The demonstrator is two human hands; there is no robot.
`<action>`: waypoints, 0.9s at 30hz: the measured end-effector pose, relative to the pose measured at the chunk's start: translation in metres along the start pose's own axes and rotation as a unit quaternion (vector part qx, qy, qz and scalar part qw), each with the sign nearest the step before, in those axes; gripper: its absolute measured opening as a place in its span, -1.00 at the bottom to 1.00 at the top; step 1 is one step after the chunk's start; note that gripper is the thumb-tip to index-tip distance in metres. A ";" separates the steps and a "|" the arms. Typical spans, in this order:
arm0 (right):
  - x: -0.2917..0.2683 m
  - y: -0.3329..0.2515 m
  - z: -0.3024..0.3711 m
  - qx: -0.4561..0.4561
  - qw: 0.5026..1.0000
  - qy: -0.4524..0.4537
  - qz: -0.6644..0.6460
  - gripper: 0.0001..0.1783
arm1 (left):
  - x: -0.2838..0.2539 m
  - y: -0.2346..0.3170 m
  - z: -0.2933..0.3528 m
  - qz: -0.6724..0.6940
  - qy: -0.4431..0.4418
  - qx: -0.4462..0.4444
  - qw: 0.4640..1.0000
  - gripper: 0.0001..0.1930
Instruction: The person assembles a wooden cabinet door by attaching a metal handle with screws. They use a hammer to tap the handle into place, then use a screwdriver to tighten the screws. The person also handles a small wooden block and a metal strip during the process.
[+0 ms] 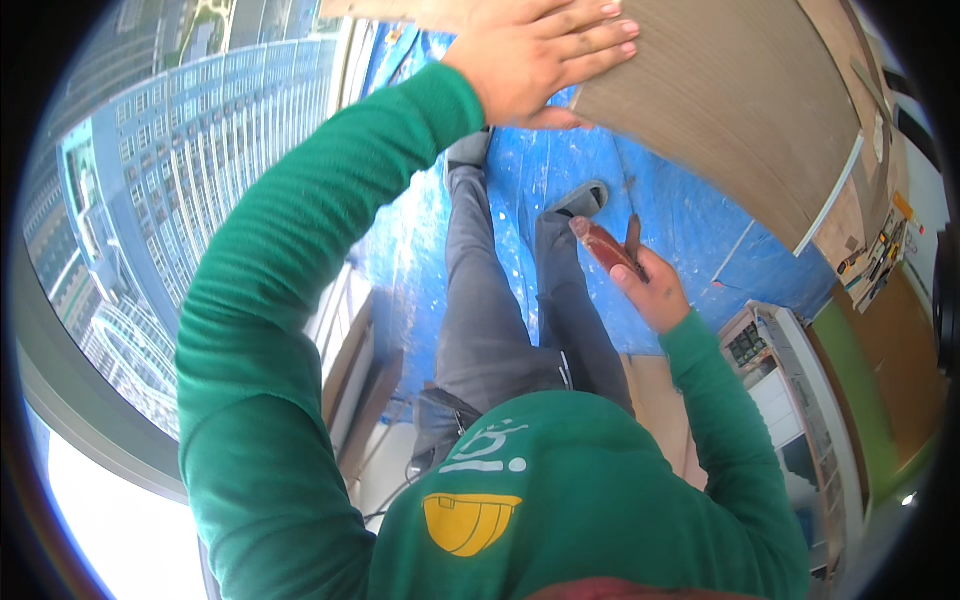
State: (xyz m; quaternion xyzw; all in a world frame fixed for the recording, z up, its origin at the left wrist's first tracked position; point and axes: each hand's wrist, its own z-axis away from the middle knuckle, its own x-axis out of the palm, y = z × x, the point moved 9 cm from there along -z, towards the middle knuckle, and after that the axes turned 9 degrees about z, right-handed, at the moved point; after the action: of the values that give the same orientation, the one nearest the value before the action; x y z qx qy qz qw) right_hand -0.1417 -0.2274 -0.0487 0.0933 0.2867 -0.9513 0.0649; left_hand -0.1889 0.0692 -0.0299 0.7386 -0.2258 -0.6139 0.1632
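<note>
So the right hand (655, 290)'s gripping a reddish-brown block (606, 248), long axis slanting up-left, well short of the brown board (730, 110) ahead, where the left hand (535, 65)'s nearer, fingers laid out flat, grasping nothing.

the broad grey-brown, wood-grained board (740, 100) lies ahead of you to the right, its left edge under your left hand (535, 65). your right hand (655, 292) holds a scuffed, elongated reddish-brown tool (606, 247), slanted, apart from the board.
</note>
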 end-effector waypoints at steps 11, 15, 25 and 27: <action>0.012 -0.001 0.002 -0.021 0.999 0.034 -0.035 -0.52 | -0.013 -0.001 -0.007 0.005 0.054 -0.004 0.998 0.02; 0.014 0.010 0.003 -0.017 0.999 0.034 -0.014 -0.50 | -0.010 0.001 -0.006 -0.024 0.046 -0.004 0.999 -0.01; 0.012 0.027 0.014 -0.014 0.998 0.064 -0.014 -0.48 | -0.011 0.002 -0.010 -0.047 0.026 -0.040 0.998 -0.01; 0.010 0.024 0.018 -0.005 0.998 0.064 0.002 -0.48 | -0.010 0.001 -0.011 -0.068 0.007 -0.043 0.997 -0.01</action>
State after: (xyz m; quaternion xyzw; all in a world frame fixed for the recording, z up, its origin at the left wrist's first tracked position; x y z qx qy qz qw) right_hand -0.1495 -0.2580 -0.0485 0.1539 0.2952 -0.9417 0.0487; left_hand -0.1793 0.0732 -0.0186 0.7489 -0.1468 -0.6276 0.1542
